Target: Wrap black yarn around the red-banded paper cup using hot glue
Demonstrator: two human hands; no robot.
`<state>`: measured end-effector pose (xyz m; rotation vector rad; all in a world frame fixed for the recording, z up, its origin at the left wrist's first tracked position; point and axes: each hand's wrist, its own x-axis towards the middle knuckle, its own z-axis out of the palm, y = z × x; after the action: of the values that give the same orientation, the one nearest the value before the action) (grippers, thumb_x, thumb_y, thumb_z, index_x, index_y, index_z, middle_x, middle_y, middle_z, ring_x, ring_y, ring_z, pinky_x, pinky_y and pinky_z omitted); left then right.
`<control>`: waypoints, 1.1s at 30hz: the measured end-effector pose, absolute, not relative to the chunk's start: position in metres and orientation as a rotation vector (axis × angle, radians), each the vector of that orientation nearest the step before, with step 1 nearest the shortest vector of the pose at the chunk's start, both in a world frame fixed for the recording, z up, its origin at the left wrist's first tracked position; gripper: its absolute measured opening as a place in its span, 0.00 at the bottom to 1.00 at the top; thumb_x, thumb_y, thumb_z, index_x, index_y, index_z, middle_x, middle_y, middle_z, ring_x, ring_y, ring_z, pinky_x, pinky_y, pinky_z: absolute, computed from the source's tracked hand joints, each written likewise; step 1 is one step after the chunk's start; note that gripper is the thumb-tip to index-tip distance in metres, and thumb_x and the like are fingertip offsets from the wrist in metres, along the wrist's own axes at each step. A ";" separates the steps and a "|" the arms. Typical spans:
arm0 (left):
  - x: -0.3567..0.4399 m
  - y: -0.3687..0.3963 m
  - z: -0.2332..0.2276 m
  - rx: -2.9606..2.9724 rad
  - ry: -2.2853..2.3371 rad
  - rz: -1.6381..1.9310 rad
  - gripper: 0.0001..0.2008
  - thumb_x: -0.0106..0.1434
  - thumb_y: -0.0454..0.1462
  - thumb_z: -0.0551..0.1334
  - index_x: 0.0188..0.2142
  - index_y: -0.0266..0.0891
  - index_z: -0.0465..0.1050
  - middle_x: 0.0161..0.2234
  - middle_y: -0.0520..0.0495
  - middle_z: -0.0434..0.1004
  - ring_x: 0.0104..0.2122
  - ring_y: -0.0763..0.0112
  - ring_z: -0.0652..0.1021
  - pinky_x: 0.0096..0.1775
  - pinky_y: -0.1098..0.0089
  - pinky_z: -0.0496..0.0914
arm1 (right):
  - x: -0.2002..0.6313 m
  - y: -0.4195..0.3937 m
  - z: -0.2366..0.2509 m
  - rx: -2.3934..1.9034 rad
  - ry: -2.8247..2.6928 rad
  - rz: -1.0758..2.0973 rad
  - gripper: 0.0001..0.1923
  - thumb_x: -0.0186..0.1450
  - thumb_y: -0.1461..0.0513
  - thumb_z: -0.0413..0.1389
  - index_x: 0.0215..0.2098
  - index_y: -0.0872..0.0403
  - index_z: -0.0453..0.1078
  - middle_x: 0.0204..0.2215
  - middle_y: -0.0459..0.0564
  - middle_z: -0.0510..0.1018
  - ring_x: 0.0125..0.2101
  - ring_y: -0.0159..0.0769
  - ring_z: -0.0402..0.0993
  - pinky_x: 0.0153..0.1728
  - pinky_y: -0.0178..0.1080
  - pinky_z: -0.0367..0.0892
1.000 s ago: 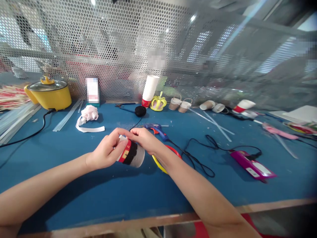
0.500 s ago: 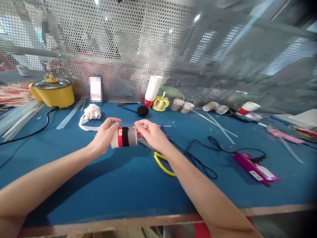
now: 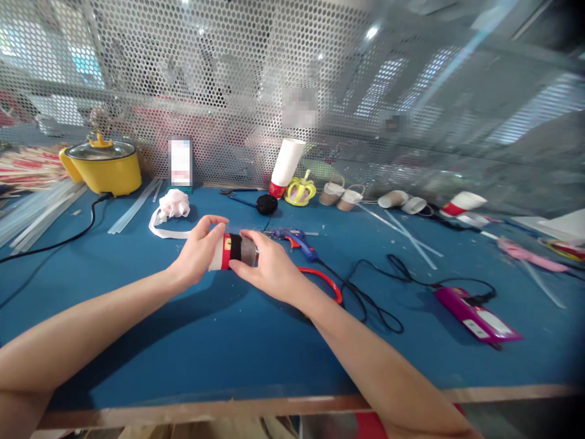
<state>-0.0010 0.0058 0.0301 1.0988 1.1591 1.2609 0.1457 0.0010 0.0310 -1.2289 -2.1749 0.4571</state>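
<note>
A paper cup (image 3: 225, 252), white and red with black and grey cord wound round its one end, lies sideways between my hands above the blue table. My left hand (image 3: 201, 251) is closed round its white end. On the wound end, my right hand (image 3: 267, 262) grips with the thumb in front and the fingers over the top. Just beyond the right hand lies a blue glue gun (image 3: 297, 239). The red and yellow handles of scissors (image 3: 326, 277) show partly from under the right wrist. A black ball of cord (image 3: 266, 205) sits farther back.
A yellow electric pot (image 3: 107, 171) and clear glue sticks (image 3: 132, 207) stand at the left, near a white ribbon heap (image 3: 175, 204). A cup stack (image 3: 287, 164) leans at the back. A purple power strip (image 3: 478, 314) with a black cable lies right.
My right hand has moved from pinching beside the cup's wound end to gripping round it. The cup is still in my left hand. The view has shifted slightly.
</note>
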 end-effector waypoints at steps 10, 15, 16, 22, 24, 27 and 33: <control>-0.001 0.006 0.024 1.180 1.119 1.288 0.08 0.60 0.38 0.54 0.38 0.39 0.63 0.19 0.58 0.61 0.15 0.81 0.64 0.18 0.80 0.60 | 0.144 -0.002 0.031 -1.276 -2.100 0.514 0.27 0.51 0.61 0.57 0.48 0.58 0.62 0.45 0.60 0.72 0.46 0.46 0.69 0.45 0.48 0.64; -0.003 0.005 0.018 1.408 1.088 1.319 0.08 0.61 0.38 0.53 0.40 0.39 0.63 0.18 0.58 0.61 0.16 0.80 0.64 0.18 0.80 0.58 | 0.156 0.003 0.037 -1.179 -1.987 0.972 0.27 0.56 0.55 0.57 0.51 0.55 0.58 0.48 0.59 0.70 0.46 0.43 0.70 0.44 0.45 0.66; -0.004 0.004 0.016 1.471 1.067 1.333 0.08 0.62 0.39 0.53 0.40 0.39 0.62 0.18 0.58 0.61 0.16 0.80 0.63 0.19 0.80 0.58 | 0.159 0.004 0.037 -1.178 -1.933 1.087 0.25 0.57 0.55 0.55 0.50 0.55 0.59 0.46 0.58 0.72 0.43 0.42 0.71 0.41 0.45 0.68; -0.006 0.003 0.014 1.562 0.888 1.148 0.14 0.63 0.43 0.51 0.44 0.38 0.63 0.25 0.53 0.68 0.24 0.77 0.69 0.26 0.76 0.63 | 0.173 -0.002 0.027 -1.195 -1.935 1.006 0.24 0.52 0.58 0.61 0.44 0.55 0.59 0.40 0.55 0.73 0.38 0.40 0.73 0.39 0.44 0.69; -0.006 0.005 0.014 1.548 0.882 1.062 0.16 0.63 0.45 0.51 0.46 0.38 0.64 0.27 0.52 0.69 0.25 0.76 0.69 0.27 0.76 0.63 | 0.174 -0.009 0.022 -1.199 -2.024 0.779 0.25 0.51 0.60 0.62 0.44 0.54 0.59 0.43 0.55 0.70 0.42 0.42 0.71 0.43 0.45 0.67; -0.004 0.007 0.009 1.549 0.933 1.002 0.16 0.63 0.45 0.51 0.44 0.37 0.66 0.27 0.53 0.67 0.24 0.77 0.67 0.26 0.76 0.62 | 0.174 -0.017 0.015 -1.179 -2.133 0.601 0.25 0.50 0.62 0.62 0.45 0.54 0.60 0.45 0.55 0.68 0.46 0.43 0.67 0.46 0.46 0.64; 0.003 0.001 -0.001 1.575 1.010 0.952 0.12 0.62 0.43 0.51 0.40 0.38 0.64 0.24 0.55 0.64 0.22 0.78 0.65 0.25 0.76 0.61 | 0.179 -0.014 0.011 -1.000 -2.032 0.990 0.26 0.59 0.49 0.54 0.49 0.55 0.59 0.48 0.58 0.68 0.50 0.42 0.66 0.49 0.47 0.62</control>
<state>0.0027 0.0011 -0.0006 1.5753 1.0101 0.9524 0.1792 -0.0139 0.0112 -0.9996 -2.0317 0.9900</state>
